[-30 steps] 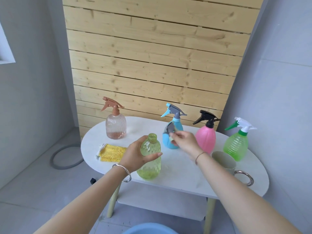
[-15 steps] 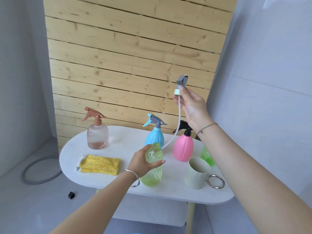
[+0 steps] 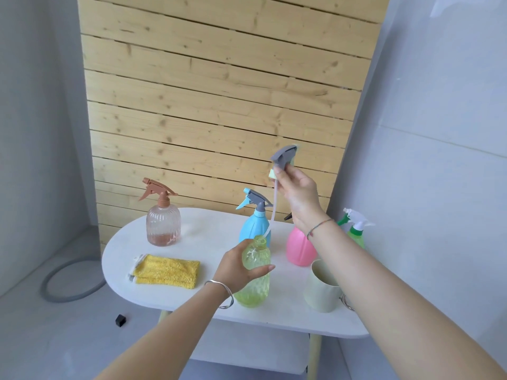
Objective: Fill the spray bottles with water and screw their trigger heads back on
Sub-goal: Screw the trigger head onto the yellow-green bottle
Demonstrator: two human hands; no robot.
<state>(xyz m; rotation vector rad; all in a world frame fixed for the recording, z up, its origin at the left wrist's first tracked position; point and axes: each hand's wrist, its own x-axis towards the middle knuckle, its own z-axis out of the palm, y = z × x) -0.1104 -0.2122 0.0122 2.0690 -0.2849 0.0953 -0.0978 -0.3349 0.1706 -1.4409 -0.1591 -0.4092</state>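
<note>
Left hand (image 3: pixel 236 267) grips yellow-green bottle (image 3: pixel 255 292) on white table (image 3: pixel 208 234) before plank wall (image 3: pixel 219 105).

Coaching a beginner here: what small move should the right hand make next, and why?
Probably lower the trigger head so its dip tube slides into the yellow-green bottle; the left hand steadies it, neck open, tube tip hanging there.

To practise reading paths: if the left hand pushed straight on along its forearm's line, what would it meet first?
Probably the blue spray bottle, just behind the yellow-green bottle that the left hand grips; the gap between them is unclear.
</note>
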